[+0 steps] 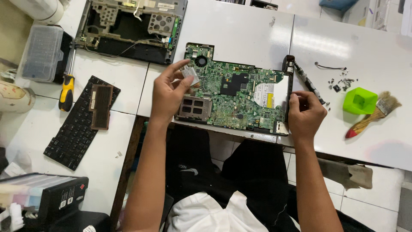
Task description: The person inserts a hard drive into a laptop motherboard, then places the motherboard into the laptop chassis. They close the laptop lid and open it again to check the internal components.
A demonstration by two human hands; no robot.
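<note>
Both hands on the board point(234, 96), which lies at the table point(240, 30) edge in front of me.

My left hand point(168, 95) pinches a small silver part point(190, 76) over the board's left side; its underside is hidden. My right hand point(305, 114) curls closed at the board's right edge, fingertips tucked under, so I cannot tell what they grip. A screwdriver point(308, 83) lies just beside it. Right: green tray point(359, 101), contents unclear, brush point(373, 114), loose screws point(341, 82). Left: keyboard point(77, 129), stripped chassis point(131, 28), clear case point(42, 53).
</note>
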